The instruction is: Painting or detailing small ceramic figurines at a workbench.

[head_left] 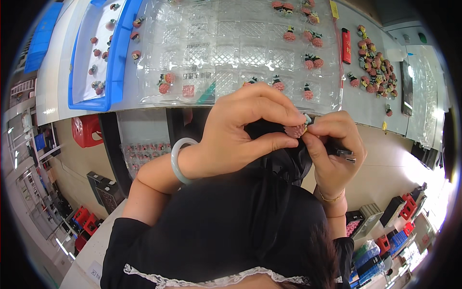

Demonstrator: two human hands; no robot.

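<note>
A small pink knobbly fruit-shaped figurine point(294, 131) with a green and yellow top is held up in front of my chest. My left hand point(240, 127), a pale bangle on its wrist, pinches the pink body between thumb and forefinger. At the green and yellow end, my right hand point(339, 147) closes thumb and forefinger. A small shiny metal tool point(346, 155) is tucked into that hand's curled fingers; its kind is mostly hidden. Beyond both hands lies a clear plastic compartment tray point(240, 29) with several similar figurines point(308, 91) in its pockets.
A blue bin point(113, 82) with several figurines stands at the left. To the right lie a red lighter-like object point(346, 45), a pile of figurines point(378, 70) and a dark flat object point(407, 89). A red stool point(86, 131) is below the table at left.
</note>
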